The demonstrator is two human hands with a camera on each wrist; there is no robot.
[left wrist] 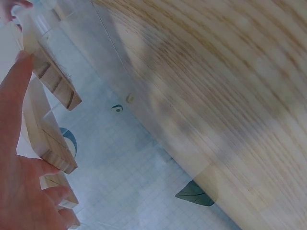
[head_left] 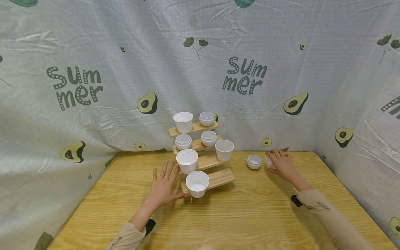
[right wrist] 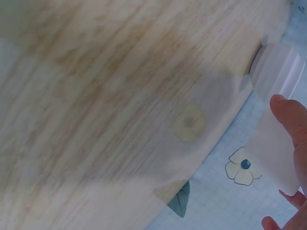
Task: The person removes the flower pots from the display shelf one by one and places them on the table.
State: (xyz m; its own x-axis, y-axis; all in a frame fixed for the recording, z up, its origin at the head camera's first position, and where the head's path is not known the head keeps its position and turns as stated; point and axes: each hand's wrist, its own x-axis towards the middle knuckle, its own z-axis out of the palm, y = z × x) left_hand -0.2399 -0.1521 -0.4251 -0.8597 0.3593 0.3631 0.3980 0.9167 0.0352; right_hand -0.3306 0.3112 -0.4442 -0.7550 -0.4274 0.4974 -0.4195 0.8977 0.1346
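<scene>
In the head view, a stepped wooden stand [head_left: 222, 177] bears several white plastic cups and small round pots. A cup [head_left: 197, 184] sits at the left of its lowest step. My left hand [head_left: 163, 189] is spread along the stand's left side; in the left wrist view its fingertips touch the ends of the wooden boards [left wrist: 50, 139]. To the right, my right hand [head_left: 282, 167] grips a white cup [head_left: 268, 160] on the table, thumb on one side and fingers on the other. Beside it stands a small ribbed pot [head_left: 254, 162], also visible in the right wrist view.
The wooden table [head_left: 250, 215] meets a printed cloth [head_left: 193, 80] hanging behind and at both sides. On the upper steps are a tall cup [head_left: 183, 123] and small pots [head_left: 206, 119]; the third step carries a cup [head_left: 187, 161] at left and another cup [head_left: 224, 150] at right.
</scene>
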